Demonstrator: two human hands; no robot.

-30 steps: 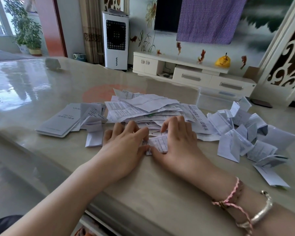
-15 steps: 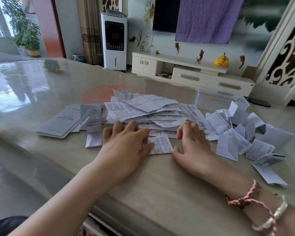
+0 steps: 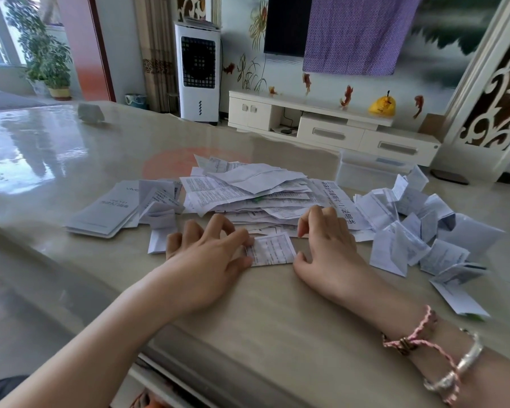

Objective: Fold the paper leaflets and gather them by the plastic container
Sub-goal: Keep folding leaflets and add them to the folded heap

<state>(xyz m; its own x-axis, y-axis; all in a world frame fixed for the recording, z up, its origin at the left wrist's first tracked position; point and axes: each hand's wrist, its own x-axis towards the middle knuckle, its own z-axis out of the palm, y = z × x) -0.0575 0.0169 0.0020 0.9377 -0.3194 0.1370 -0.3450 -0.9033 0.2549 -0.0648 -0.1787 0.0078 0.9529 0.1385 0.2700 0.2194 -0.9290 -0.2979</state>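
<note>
Near the worktop's (image 3: pixel 277 313) front edge, the left hand (image 3: pixel 209 257) pinches the folded leaflet (image 3: pixel 273 249); the right hand (image 3: pixel 329 248), loosely curled, touches its other side.

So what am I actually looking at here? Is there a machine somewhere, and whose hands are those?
There is no machine. A person wears a wide-angle camera on the head, so this one view looks forward and down at their own two hands. They work at a glossy table. In the middle lies a loose pile of unfolded leaflets; to the right, a heap of folded leaflets sits near a clear plastic container. Some booklets lie to the left. Between the hands lies one small folded leaflet. The left hand touches its left edge with its fingers; the right hand rests at its right edge, fingers bent. Neither lifts it.
</note>
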